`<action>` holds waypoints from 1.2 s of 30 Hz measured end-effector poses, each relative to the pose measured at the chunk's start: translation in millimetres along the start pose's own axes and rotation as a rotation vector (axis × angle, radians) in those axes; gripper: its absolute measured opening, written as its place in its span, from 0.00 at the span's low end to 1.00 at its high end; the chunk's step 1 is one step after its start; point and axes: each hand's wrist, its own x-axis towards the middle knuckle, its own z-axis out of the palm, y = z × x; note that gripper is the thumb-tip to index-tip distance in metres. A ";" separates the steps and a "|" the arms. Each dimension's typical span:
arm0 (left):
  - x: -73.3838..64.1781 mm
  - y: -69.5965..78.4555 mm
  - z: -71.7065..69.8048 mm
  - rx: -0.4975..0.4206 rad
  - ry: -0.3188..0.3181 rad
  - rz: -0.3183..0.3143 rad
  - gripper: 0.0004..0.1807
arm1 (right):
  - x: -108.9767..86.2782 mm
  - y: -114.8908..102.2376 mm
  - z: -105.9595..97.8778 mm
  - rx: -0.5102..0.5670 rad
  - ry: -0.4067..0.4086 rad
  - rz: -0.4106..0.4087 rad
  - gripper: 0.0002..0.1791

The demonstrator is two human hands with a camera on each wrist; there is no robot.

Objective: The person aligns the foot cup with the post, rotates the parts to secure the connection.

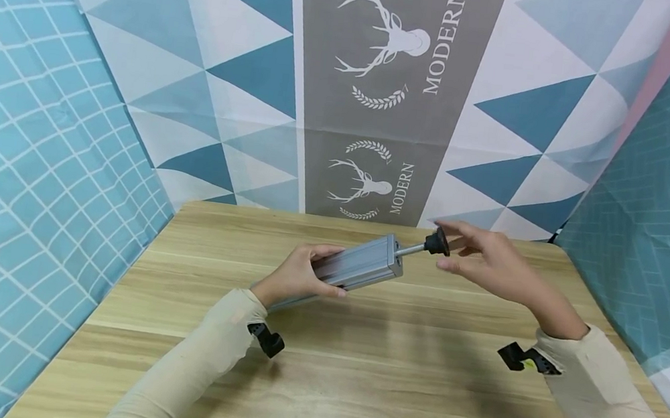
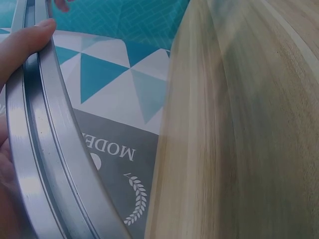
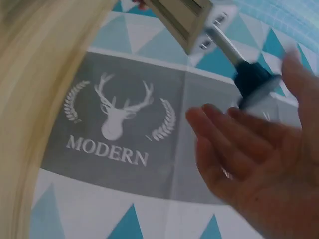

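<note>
The wood-grained surface [image 1: 323, 396] was backed by a hanging [image 1: 142, 76] printed with blue, grey and white triangles [image 1: 263, 77], divided by a grey band [image 1: 373, 124] marked with stag heads [image 1: 408, 41] and the word MODERN [image 1: 446, 41]. The left was closed by a white-gridded blue cloth [image 1: 25, 159], the right by a teal cloth [image 1: 663, 200], apparently patterned like brickwork.

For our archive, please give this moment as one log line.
left hand: grips metal bar | right hand: beside black foot, touch unclear | thin rod: joins bar and foot
</note>
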 end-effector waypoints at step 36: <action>1.2 -2.1 -1.9 0.019 0.016 0.041 0.42 | -1.8 -0.6 4.2 -0.057 0.052 -0.020 0.27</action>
